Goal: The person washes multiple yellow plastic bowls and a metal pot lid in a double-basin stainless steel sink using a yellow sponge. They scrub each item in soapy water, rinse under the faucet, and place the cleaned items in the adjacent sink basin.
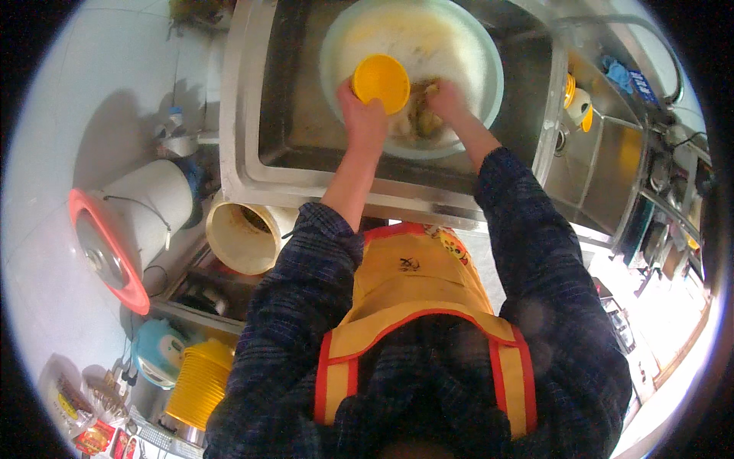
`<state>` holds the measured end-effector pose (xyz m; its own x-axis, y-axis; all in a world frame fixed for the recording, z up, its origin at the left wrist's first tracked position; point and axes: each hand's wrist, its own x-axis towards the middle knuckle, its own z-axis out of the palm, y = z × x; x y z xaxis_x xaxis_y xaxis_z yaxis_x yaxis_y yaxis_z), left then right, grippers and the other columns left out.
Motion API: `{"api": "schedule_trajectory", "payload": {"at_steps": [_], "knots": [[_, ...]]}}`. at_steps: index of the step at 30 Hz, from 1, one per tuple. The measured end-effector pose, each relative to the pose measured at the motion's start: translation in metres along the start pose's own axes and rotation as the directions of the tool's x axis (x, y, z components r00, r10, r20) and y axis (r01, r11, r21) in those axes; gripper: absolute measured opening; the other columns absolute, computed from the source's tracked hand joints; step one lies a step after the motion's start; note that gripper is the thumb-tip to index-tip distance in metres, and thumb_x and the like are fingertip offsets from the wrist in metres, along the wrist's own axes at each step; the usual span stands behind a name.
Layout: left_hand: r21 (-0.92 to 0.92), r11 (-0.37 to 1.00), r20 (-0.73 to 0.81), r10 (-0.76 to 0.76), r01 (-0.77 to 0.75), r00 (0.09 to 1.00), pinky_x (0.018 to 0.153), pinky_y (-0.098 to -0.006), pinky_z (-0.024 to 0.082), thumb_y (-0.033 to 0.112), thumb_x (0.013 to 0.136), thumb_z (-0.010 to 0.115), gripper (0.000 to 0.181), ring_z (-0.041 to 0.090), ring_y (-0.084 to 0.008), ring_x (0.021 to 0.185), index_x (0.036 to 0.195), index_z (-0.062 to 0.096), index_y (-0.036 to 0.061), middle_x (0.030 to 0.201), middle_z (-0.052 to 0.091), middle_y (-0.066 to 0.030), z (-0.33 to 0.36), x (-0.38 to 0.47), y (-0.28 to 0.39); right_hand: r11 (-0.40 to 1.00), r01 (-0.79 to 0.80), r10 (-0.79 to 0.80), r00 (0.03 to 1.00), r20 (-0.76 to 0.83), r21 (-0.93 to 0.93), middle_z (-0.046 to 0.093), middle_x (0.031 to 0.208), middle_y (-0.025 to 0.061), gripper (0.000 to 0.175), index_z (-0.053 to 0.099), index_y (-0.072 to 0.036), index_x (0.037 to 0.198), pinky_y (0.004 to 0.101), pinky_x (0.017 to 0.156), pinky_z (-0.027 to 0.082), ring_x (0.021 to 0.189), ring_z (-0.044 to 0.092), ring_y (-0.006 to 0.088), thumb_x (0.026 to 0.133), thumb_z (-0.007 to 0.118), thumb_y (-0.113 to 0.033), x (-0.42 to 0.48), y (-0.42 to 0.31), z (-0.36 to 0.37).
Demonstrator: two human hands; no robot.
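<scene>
My left hand (367, 115) grips a round yellow bowl (382, 84) by its side, above a large pale green basin (498, 74). Cloudy, foamy water (395, 34) fills the basin, which stands inside a stainless steel sink (287, 115). My right hand (450, 102) reaches into the basin, just right of the bowl, with its fingers bent downward. Around those fingertips lies a blurred brownish mass (425, 117), partly under the water. I cannot make out what it is, nor whether the fingers hold it.
On the right, a second sink basin (610, 166) holds yellow and white dishes (579, 106). Left of the sink are a white bucket (243, 241) and a larger white container (146, 195) with a red-rimmed lid (109, 252). Stacked yellow bowls (198, 384) stand at lower left.
</scene>
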<state>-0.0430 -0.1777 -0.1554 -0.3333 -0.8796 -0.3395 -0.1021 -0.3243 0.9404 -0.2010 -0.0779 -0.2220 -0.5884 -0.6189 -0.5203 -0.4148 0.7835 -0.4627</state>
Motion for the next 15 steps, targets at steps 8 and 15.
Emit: {"api": "schedule_trajectory", "payload": {"at_steps": [8,15], "knots": [[-0.54,0.399,0.622,-0.404,0.741,0.671,0.059,-0.0296,0.056,0.016,0.097,0.034,0.031,0.064,-0.0266,0.083,0.122,0.051,0.006,0.111,0.057,-0.0149,-0.035,0.034,-0.06,0.904,0.101,-0.044,0.988,-0.145,0.415,0.062,0.111,0.0158,0.043,0.056,-0.009,0.127,0.0424,0.088,0.048,0.101,0.06,0.0355,0.086,0.063,-0.022,-0.055,-0.053,-0.01],[-0.576,0.408,0.5,-0.51,0.709,0.7,0.063,-0.029,0.051,0.027,0.1,0.032,0.04,0.064,-0.0218,0.085,0.129,0.047,0.0038,0.102,0.065,-0.0122,-0.014,0.006,0.0,0.715,0.637,-0.69,0.575,-0.439,-0.288,0.058,0.119,0.0212,0.044,0.059,-0.007,0.119,0.0457,0.099,0.043,0.111,0.057,0.035,0.08,0.068,-0.027,-0.082,-0.122,-0.011]]}}
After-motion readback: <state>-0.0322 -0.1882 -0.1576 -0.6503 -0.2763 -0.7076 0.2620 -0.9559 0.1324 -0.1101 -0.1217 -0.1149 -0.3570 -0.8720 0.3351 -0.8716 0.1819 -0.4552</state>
